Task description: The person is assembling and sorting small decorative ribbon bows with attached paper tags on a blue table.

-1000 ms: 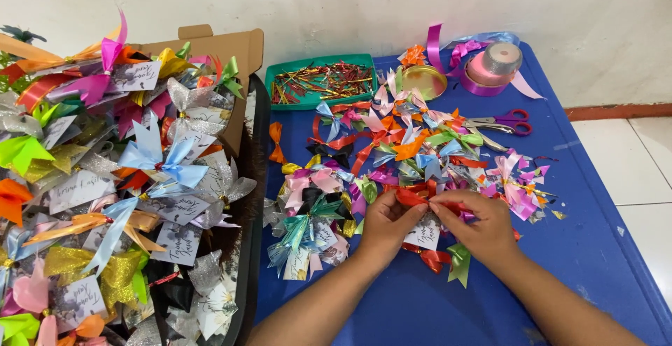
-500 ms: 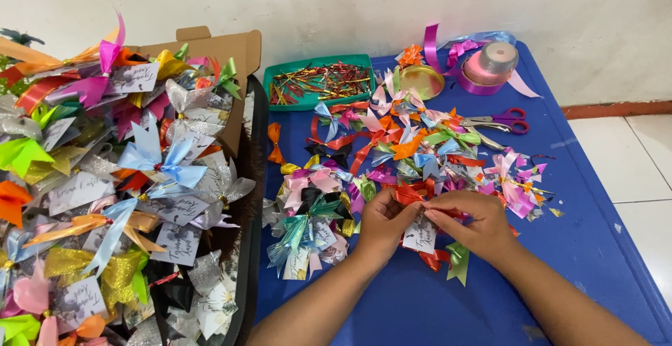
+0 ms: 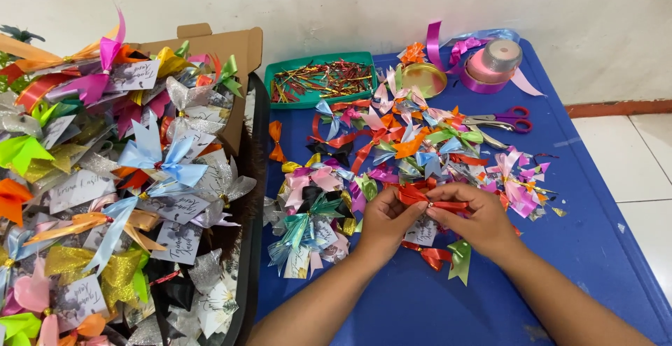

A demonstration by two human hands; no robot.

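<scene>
Left hand [image 3: 383, 221] and right hand [image 3: 476, 219] pinch a red bow [image 3: 420, 195], fingers closed narrow, above the blue table [image 3: 595, 248].

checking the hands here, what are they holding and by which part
Both hands pinch one red ribbon bow: the left hand grips its left loop, the right hand its right end, above the blue table.

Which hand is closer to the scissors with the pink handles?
Right. The right hand sits below the scissors, on their side of the blue table. The left hand is farther off. Both hands pinch a red ribbon.
</scene>
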